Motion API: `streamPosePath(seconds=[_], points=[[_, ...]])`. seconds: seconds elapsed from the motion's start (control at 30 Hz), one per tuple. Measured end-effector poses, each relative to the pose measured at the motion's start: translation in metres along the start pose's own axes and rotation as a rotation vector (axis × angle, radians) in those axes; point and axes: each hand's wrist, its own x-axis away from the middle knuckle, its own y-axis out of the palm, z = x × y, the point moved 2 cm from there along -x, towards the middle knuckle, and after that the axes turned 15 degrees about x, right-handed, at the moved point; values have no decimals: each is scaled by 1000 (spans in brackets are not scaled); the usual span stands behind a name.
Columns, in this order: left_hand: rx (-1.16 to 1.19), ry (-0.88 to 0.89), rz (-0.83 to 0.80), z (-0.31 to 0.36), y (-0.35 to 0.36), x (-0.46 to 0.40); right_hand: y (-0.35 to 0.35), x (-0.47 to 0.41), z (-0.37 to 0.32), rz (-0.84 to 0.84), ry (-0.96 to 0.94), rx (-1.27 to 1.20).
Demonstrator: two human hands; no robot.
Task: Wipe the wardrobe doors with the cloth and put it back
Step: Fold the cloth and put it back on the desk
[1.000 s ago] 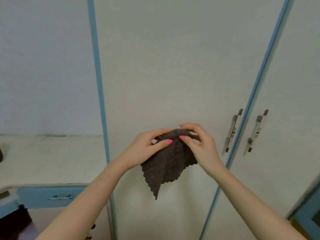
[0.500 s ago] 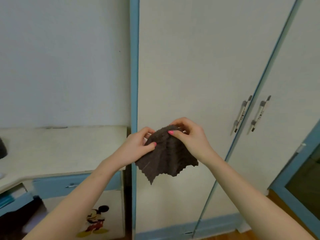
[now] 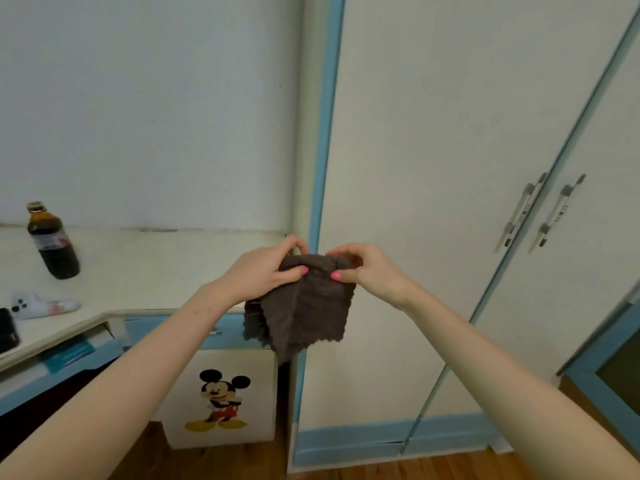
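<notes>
Cloth (image 3: 304, 306) in both hands — unbranded

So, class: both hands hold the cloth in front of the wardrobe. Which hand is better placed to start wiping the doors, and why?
Probably the right hand: it grips the cloth directly before the door, while the left hand sits nearer the desk.

Both bare forearms stretched forward, converging mid-frame. Left hand (image 3: 263, 271) and right hand (image 3: 370, 271) level, close together, knuckles up, fingers curled, thumbs pinching top edge of cloth (image 3: 304, 306) between them. Pink nail polish on thumbs.
</notes>
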Motion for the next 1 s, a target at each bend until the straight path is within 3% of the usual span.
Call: streamPosePath(seconds=[0.1, 0.27, 0.47, 0.57, 0.7, 1.0], points=[[-66, -20, -32, -25, -22, 4, 25, -10, -5, -48, 18, 16], [19, -61, -48, -82, -70, 9, 74, -40, -23, 36, 62, -25], [-76, -48, -201, -151, -110, 12, 133, -85, -48, 82, 167, -153], [124, -115, -251, -182, -118, 12, 157, -104, -51, 115, 259, -252], [486, -213, -151, -217, -113, 11, 176, -128, -41, 182, 346, -323], [673, -432, -93, -270, -73, -32, 196, -179, 15, 252, 435, -187]])
